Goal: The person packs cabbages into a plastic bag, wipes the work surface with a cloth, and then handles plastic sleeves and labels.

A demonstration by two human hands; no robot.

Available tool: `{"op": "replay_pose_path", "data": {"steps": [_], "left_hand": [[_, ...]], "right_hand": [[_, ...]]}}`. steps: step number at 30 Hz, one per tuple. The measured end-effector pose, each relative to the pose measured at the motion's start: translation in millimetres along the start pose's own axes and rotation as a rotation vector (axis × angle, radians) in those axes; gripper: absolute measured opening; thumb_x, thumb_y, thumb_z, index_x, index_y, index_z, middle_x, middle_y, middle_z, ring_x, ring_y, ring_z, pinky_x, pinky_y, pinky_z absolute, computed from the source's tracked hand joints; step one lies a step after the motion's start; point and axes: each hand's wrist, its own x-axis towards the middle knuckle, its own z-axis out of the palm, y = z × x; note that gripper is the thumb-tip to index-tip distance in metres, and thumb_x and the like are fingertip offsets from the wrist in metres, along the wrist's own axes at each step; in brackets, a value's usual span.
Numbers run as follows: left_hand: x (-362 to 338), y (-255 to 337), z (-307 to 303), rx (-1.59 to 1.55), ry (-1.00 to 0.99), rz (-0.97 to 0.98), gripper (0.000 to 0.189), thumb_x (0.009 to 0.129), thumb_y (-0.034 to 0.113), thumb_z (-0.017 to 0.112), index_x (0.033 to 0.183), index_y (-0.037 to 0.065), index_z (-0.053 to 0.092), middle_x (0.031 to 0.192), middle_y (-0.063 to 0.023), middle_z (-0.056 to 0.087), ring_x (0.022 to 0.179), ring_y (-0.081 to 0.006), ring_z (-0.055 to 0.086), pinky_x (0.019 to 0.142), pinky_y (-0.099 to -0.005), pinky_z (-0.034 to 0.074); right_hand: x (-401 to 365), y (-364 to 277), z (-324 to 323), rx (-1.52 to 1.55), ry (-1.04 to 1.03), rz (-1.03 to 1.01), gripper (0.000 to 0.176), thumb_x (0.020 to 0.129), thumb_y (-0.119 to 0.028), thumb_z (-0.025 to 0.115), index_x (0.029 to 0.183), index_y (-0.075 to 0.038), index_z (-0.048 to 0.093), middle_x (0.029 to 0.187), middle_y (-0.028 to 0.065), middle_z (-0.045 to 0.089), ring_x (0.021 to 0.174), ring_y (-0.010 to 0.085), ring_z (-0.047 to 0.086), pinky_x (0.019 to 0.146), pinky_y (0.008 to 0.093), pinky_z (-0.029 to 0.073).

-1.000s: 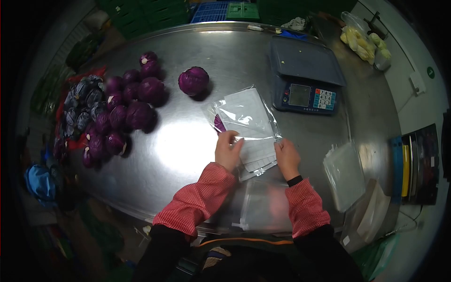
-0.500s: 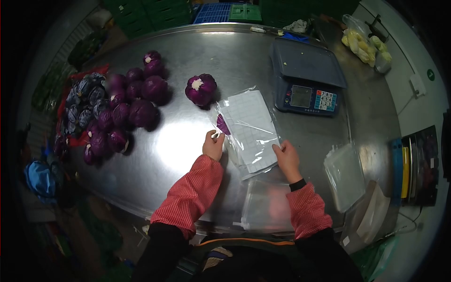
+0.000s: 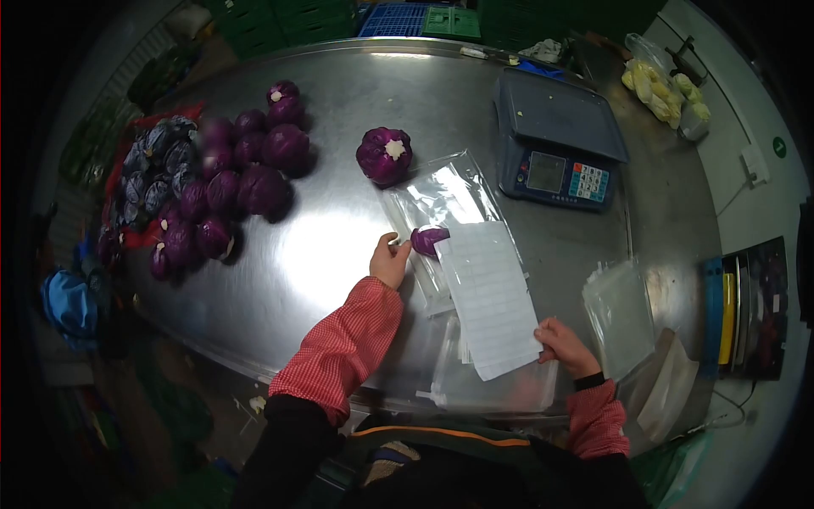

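My right hand [image 3: 566, 346] grips the lower right edge of a white paper sheet [image 3: 492, 297] with a faint printed grid. The paper lies slanted, partly over a clear plastic bag [image 3: 454, 191]. At the bag's left edge, my left hand [image 3: 390, 261] is closed, thumb and finger pinching the plastic. Just beside its fingertips is a torn purple cabbage leaf [image 3: 428, 240], partly covered by the paper. Beyond the bag sits a single red cabbage [image 3: 384, 157], its pale cut stem showing.
Several red cabbages [image 3: 264, 188] are grouped at the left, near a red net [image 3: 112, 191] of darker heads. A digital scale [image 3: 560, 136] stands at the back right. Flat clear bags [image 3: 619, 314] lie at the right, more [image 3: 492, 394] at the front edge.
My right hand has drawn the paper rightward and toward me, uncovering the upper bag. More of the purple leaf shows. The single cabbage has turned, its stem now facing right.
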Motion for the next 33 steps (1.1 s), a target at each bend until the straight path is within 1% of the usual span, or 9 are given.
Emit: {"op": "replay_pose_path", "data": {"steps": [2, 5, 8, 11, 17, 20, 23, 30, 33], "left_hand": [[-2, -2, 3, 0.008, -0.015, 0.005, 0.050, 0.090, 0.030, 0.068, 0.128, 0.002, 0.052, 0.087, -0.0068, 0.063, 0.072, -0.0124, 0.057, 0.060, -0.0273, 0.048], [-3, -12, 6, -0.024, -0.022, 0.021, 0.050, 0.090, 0.030, 0.068, 0.130, 0.004, 0.051, 0.088, -0.0062, 0.062, 0.073, -0.0126, 0.058, 0.058, -0.0272, 0.048], [-22, 12, -3, -0.070, -0.017, -0.076, 0.051, 0.090, 0.029, 0.068, 0.131, 0.004, 0.050, 0.087, -0.0056, 0.061, 0.074, -0.0127, 0.058, 0.057, -0.0268, 0.048], [-20, -7, -3, -0.045, 0.004, -0.030, 0.050, 0.090, 0.028, 0.068, 0.130, 0.004, 0.050, 0.087, -0.0053, 0.061, 0.074, -0.0125, 0.058, 0.057, -0.0265, 0.048], [-35, -16, 1, -0.018, 0.029, 0.031, 0.046, 0.091, 0.025, 0.068, 0.128, 0.004, 0.052, 0.086, -0.0039, 0.060, 0.074, -0.0115, 0.057, 0.060, -0.0262, 0.048], [-57, -3, -2, -0.102, 0.085, 0.123, 0.043, 0.090, 0.023, 0.067, 0.124, 0.001, 0.055, 0.084, -0.0053, 0.060, 0.078, -0.0151, 0.058, 0.075, -0.0305, 0.048], [-110, 47, -20, -0.203, -0.036, 0.041, 0.037, 0.091, 0.019, 0.065, 0.123, 0.001, 0.055, 0.089, -0.0057, 0.061, 0.078, -0.0143, 0.057, 0.075, -0.0292, 0.048], [-186, 51, -44, -0.813, -0.566, -0.471, 0.058, 0.100, 0.052, 0.043, 0.137, 0.008, 0.040, 0.118, -0.0090, 0.057, 0.105, -0.0166, 0.056, 0.086, -0.0345, 0.047], [-204, 50, -42, -0.777, -0.578, -0.509, 0.064, 0.098, 0.054, 0.044, 0.143, 0.009, 0.034, 0.126, -0.0089, 0.053, 0.114, -0.0185, 0.052, 0.092, -0.0382, 0.046]], "right_hand": [[8, -4, 14, 0.017, 0.094, 0.000, 0.019, 0.094, -0.020, 0.058, 0.097, -0.002, 0.059, 0.088, 0.0043, 0.062, 0.073, 0.0086, 0.058, 0.062, 0.0241, 0.049], [30, 10, 32, -0.008, 0.231, -0.199, 0.016, 0.095, -0.020, 0.056, 0.098, -0.004, 0.058, 0.082, 0.0020, 0.058, 0.069, 0.0072, 0.056, 0.056, 0.0231, 0.046], [7, 7, 23, 0.112, 0.142, -0.135, 0.018, 0.093, -0.020, 0.059, 0.100, -0.003, 0.059, 0.087, 0.0027, 0.061, 0.077, 0.0096, 0.058, 0.068, 0.0259, 0.048], [-29, 16, 2, 0.225, 0.045, -0.178, 0.013, 0.092, -0.013, 0.059, 0.099, -0.002, 0.059, 0.090, 0.0032, 0.062, 0.079, 0.0095, 0.057, 0.073, 0.0251, 0.047], [-89, 45, -46, 0.189, -0.017, -0.087, 0.018, 0.090, -0.017, 0.064, 0.099, -0.003, 0.059, 0.094, 0.0022, 0.063, 0.085, 0.0099, 0.059, 0.079, 0.0263, 0.048], [-108, 61, -63, 0.281, -0.052, -0.102, 0.019, 0.087, -0.014, 0.067, 0.102, -0.003, 0.061, 0.096, 0.0031, 0.066, 0.086, 0.0113, 0.063, 0.078, 0.0271, 0.050], [-120, 56, -61, 0.374, -0.051, -0.136, 0.016, 0.089, -0.011, 0.065, 0.101, -0.003, 0.060, 0.096, 0.0036, 0.065, 0.087, 0.0118, 0.062, 0.078, 0.0269, 0.051], [-69, 22, -8, 0.266, -0.070, -0.198, 0.014, 0.093, -0.008, 0.060, 0.106, -0.003, 0.059, 0.096, 0.0033, 0.065, 0.088, 0.0107, 0.062, 0.080, 0.0260, 0.051], [-31, 3, 30, 0.156, -0.150, -0.232, 0.016, 0.095, -0.011, 0.058, 0.109, -0.003, 0.059, 0.092, 0.0005, 0.064, 0.082, 0.0080, 0.060, 0.075, 0.0242, 0.049]]}}
